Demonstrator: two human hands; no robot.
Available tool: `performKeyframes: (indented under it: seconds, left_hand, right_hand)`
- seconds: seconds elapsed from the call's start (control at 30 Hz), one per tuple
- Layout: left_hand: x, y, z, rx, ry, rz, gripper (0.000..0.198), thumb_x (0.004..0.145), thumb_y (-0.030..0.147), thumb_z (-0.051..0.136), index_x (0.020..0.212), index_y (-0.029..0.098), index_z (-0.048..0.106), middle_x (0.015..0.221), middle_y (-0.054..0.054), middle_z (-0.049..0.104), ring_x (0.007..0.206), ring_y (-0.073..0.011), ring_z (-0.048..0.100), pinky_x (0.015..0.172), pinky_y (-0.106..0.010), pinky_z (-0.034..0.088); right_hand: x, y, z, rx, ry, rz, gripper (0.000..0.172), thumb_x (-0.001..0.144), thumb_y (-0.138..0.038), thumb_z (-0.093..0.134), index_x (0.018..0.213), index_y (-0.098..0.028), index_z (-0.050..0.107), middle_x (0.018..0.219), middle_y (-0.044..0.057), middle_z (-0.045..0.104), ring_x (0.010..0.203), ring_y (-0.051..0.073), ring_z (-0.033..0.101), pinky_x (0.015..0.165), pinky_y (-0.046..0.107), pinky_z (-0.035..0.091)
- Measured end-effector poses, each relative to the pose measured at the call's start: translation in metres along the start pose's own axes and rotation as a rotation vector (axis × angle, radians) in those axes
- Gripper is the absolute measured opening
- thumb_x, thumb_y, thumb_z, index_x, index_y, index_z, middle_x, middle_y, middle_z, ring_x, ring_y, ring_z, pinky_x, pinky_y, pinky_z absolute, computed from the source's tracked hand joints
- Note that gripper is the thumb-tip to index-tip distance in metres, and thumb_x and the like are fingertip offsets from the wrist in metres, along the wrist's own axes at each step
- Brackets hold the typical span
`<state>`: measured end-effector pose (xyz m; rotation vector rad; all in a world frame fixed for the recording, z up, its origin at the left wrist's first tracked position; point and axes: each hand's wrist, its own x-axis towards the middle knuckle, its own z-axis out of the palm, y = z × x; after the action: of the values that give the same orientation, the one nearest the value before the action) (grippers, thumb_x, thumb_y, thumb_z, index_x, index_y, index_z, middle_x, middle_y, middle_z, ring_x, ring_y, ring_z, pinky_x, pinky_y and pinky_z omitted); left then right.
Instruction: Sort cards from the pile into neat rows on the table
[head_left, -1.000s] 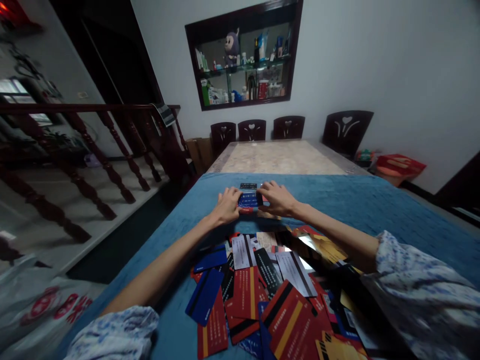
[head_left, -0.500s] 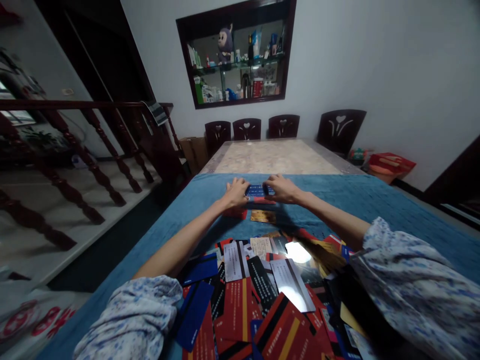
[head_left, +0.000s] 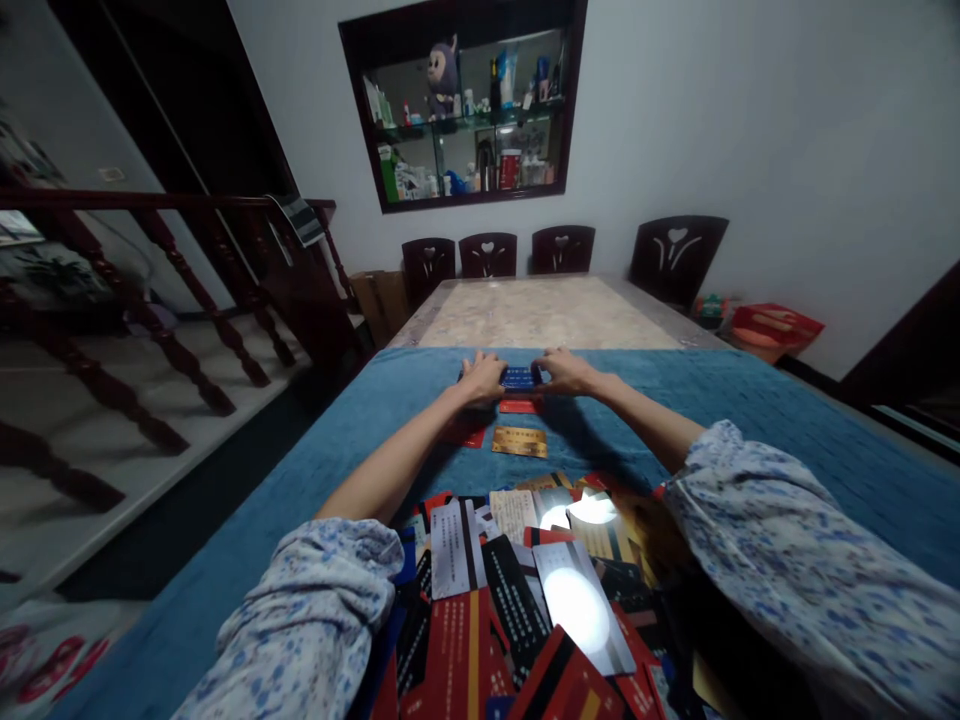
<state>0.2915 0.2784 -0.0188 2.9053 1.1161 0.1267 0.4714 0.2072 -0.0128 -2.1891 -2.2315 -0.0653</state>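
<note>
At the far side of the blue cloth, a blue card point(head_left: 518, 378) with pale print sits between my hands. My left hand point(head_left: 480, 380) has its fingers curled at the card's left end. My right hand point(head_left: 564, 373) pinches the right end between thumb and fingers. Just nearer to me lies a red card point(head_left: 520, 406), with a gold card point(head_left: 520, 441) below it. Another red card point(head_left: 466, 437) is partly hidden beneath my left forearm. Between my forearms spreads a heap of overlapping cards, among them a white card point(head_left: 454, 560) with a dark stripe and a black card point(head_left: 513, 590).
The blue cloth point(head_left: 337, 440) covers the near part of a long table point(head_left: 532, 310). Dark chairs point(head_left: 487, 256) stand at its far end, with a cardboard box point(head_left: 381, 303) beside them. A wooden railing point(head_left: 187, 200) runs along the left, and a red bag point(head_left: 776, 325) is at right.
My view has shifted slightly. Both hands stay at the ends of the blue card, which now lies lower and flatter above the red card. My forearms have drawn a little closer together.
</note>
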Motion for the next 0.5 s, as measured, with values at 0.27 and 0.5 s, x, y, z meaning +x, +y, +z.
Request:
performKeyframes:
  seconds: [0.27,0.5]
  left_hand:
    - [0.023,0.001,0.011,-0.017,-0.033,-0.012,0.042,0.079,0.018,0.059,0.121,0.022,0.064,0.129,-0.013,0.057,0.125,-0.0359,0.038,0.103,-0.061,0.033]
    - [0.036,0.003,0.016,-0.014,-0.067,-0.036,0.043,0.076,0.011,0.058,0.117,0.021,0.066,0.129,-0.014,0.06,0.126,-0.0377,0.039,0.101,-0.065,0.034]
  right_hand:
    - [0.019,0.013,0.015,-0.005,-0.042,0.051,0.045,0.081,-0.039,0.067,0.123,-0.023,0.068,0.121,0.014,0.065,0.119,0.032,0.053,0.088,0.036,0.047]
    - [0.031,0.02,0.024,0.016,-0.034,0.058,0.045,0.077,-0.039,0.07,0.119,-0.022,0.071,0.121,0.015,0.066,0.114,0.033,0.056,0.083,0.035,0.049]
